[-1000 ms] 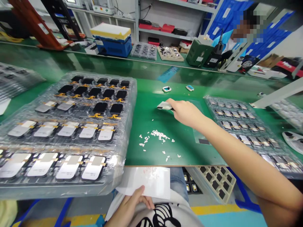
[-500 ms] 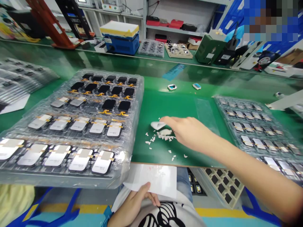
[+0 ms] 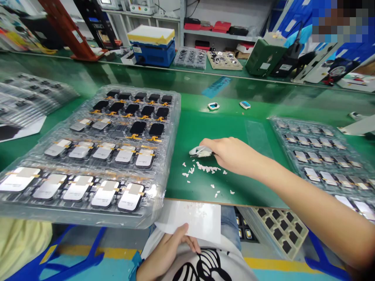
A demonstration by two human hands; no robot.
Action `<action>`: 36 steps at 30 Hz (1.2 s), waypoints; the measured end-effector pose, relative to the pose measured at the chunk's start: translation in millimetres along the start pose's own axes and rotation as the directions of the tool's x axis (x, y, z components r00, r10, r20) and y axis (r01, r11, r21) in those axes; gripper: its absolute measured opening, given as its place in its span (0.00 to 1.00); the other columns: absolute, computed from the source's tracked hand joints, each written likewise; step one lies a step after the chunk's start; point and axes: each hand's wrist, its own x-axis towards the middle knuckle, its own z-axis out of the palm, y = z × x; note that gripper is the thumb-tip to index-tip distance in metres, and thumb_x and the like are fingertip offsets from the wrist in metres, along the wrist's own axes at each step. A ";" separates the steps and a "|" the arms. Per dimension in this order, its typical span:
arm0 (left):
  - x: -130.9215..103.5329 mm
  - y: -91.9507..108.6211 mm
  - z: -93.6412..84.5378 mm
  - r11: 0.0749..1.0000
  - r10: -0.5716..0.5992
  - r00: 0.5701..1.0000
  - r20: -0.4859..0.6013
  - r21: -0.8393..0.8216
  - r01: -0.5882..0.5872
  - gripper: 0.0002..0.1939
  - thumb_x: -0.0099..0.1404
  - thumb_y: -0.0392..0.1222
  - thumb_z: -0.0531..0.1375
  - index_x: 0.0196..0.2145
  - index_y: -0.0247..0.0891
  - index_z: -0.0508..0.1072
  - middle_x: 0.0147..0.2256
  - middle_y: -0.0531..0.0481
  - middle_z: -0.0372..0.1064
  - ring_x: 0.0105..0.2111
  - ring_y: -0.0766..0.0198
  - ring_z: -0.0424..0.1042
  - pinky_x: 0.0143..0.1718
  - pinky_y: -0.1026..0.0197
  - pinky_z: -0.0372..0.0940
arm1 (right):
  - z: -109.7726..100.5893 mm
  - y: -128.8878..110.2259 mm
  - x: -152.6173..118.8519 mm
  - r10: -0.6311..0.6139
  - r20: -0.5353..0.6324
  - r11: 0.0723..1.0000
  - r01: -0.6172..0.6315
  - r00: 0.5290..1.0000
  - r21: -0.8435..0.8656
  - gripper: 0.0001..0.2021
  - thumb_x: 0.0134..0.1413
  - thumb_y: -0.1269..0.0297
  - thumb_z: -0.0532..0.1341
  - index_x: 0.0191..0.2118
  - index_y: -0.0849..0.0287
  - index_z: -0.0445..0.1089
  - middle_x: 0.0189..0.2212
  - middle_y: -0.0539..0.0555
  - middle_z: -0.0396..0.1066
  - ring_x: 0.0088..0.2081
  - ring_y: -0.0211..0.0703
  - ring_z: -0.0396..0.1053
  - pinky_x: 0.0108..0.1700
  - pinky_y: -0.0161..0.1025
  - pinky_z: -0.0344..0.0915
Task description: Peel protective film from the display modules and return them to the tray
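My left hand [image 3: 178, 242] pinches the lower edge of a white sheet [image 3: 193, 220] just below the table's front edge, thumb on top. Small pale specks lie on the sheet. Over the green mat, my right hand [image 3: 222, 152] is closed on a whitish folded piece [image 3: 200, 151], held a little above the surface; its exact nature is unclear. Under and in front of that hand, many small white scraps [image 3: 206, 168] are scattered on the green table [image 3: 187, 128].
A large clear tray [image 3: 172, 156] of screen parts lies at left, a similar tray [image 3: 295, 164] at right. Two small frames [image 3: 213, 106] rest toward the back. Stacked trays [image 3: 32, 97] stand far left. A blue box [image 3: 155, 50] sits on the rear ledge.
My right hand has lifted slightly with the whitish piece, which has tilted, and more of the scraps beneath show. The left hand holds the sheet as before. The whole view has shifted a little.
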 end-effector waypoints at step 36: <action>-1.0 0.1 -2.2 0.998 -0.013 1.000 0.008 -0.058 0.014 0.30 0.67 0.63 0.53 0.27 0.33 0.78 0.32 0.41 0.78 0.40 0.50 0.74 0.53 0.55 0.61 | 4.3 -34.9 -13.1 -0.360 -0.002 0.932 0.360 0.933 0.052 0.19 0.53 0.83 0.53 0.47 0.58 0.67 0.33 0.50 0.74 0.24 0.35 0.63 0.25 0.37 0.38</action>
